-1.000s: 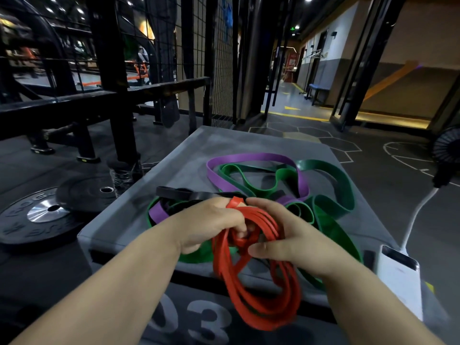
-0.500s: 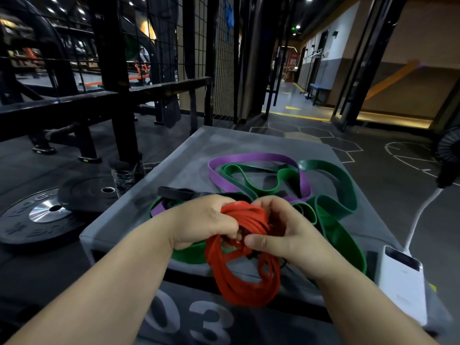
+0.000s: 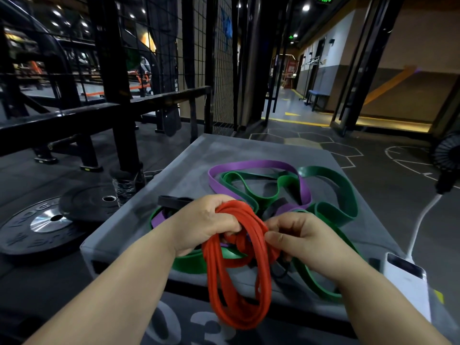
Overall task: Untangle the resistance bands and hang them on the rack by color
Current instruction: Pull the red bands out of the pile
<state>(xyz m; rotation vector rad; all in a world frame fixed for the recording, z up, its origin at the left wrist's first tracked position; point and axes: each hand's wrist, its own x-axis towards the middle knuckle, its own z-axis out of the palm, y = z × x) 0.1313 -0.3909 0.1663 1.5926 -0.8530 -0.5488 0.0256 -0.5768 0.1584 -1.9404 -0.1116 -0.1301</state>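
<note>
A red resistance band (image 3: 239, 282), coiled in several loops, hangs in front of the grey box (image 3: 189, 168). My left hand (image 3: 206, 222) grips the top of the coil. My right hand (image 3: 296, 235) pinches red strands at the coil's right side. Behind the hands, purple bands (image 3: 254, 165), green bands (image 3: 333, 185) and a black band (image 3: 174, 200) lie tangled on the box top. The knot inside the red coil is partly hidden by my fingers.
A black metal rack (image 3: 109, 78) with horizontal bars stands at the left. Weight plates (image 3: 47, 220) lie on the floor beside the box. A white power bank (image 3: 405, 282) with a cable sits at the box's right corner. A fan (image 3: 448, 155) stands at the far right.
The red coil has dropped and lengthened below the hands. My right hand has shifted from the coil's top to its right side. The other bands have not moved.
</note>
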